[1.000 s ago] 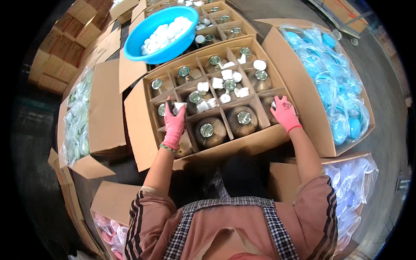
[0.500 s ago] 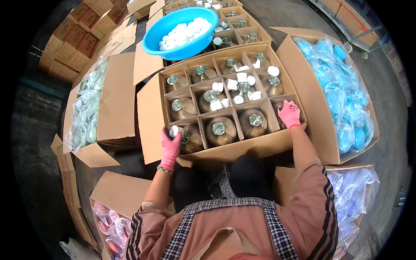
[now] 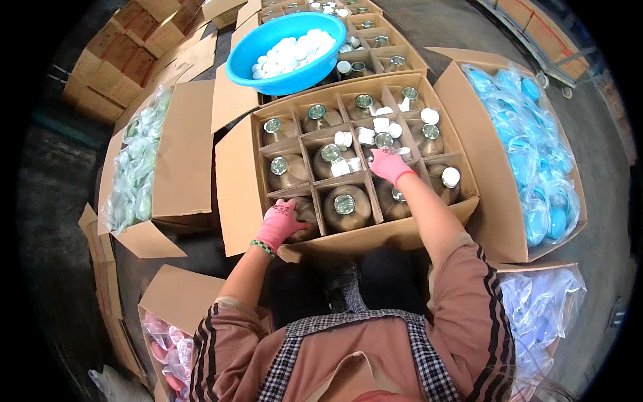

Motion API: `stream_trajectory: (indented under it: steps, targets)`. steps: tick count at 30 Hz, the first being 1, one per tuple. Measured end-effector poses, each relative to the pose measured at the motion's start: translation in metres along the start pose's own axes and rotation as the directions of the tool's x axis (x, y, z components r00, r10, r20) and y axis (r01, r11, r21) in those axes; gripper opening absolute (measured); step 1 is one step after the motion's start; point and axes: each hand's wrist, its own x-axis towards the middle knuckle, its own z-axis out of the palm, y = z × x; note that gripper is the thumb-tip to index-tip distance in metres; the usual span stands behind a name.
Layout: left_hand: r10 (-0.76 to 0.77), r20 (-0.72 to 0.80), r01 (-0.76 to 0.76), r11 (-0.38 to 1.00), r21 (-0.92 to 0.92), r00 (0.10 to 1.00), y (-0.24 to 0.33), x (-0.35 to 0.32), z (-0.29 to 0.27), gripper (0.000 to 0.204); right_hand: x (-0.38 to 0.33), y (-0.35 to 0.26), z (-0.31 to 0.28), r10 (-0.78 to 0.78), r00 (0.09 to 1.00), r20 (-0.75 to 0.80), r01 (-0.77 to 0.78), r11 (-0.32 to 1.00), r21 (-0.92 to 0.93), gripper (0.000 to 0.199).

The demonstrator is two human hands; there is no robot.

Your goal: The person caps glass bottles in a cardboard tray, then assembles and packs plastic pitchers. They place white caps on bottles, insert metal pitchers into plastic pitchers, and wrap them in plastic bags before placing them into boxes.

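A divided cardboard carton (image 3: pixel 305 252) in front of me holds several round glass bottles (image 3: pixel 347 209) in separate compartments. My left hand (image 3: pixel 281 223), in a pink glove, is curled over the mouth of the front left bottle; the white stopper it carried is hidden beneath it. At the middle compartments my right hand (image 3: pixel 390 165), also pink-gloved, has its fingers closed at loose white stoppers (image 3: pixel 382 125), a bit of white showing at the fingertips. On the front right bottle sits a white stopper (image 3: pixel 451 177).
A blue basin (image 3: pixel 288 86) of white stoppers rests over the carton behind. Cartons of bagged green (image 3: pixel 137 167), blue (image 3: pixel 529 161), pink (image 3: pixel 167 342) and purple pieces (image 3: pixel 536 301) surround me. Stacked boxes (image 3: pixel 114 60) stand far left, a wheeled cart (image 3: pixel 561 84) far right.
My left hand has brought its white stopper over the front left bottle's mouth. The right hand has left the front right bottle, exposing a white stopper, and moved left to the loose stoppers.
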Motion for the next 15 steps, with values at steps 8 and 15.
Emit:
stream_trajectory:
  steps: [8, 15]
  targets:
    - [-0.015, -0.075, 0.029, 0.980, 0.197, 0.997, 0.001, -0.001, 0.013, 0.049, -0.004, -0.009, -0.009, 0.056, 0.996, -0.063, -0.054, 0.998, 0.036, 0.065]
    - [0.074, -0.059, -0.066, 0.990, 0.127, 0.995, -0.003, 0.000, 0.006, 0.057, -0.105, 0.013, -0.033, 0.003, 0.964, -0.266, 0.033, 0.991, 0.129, 0.067]
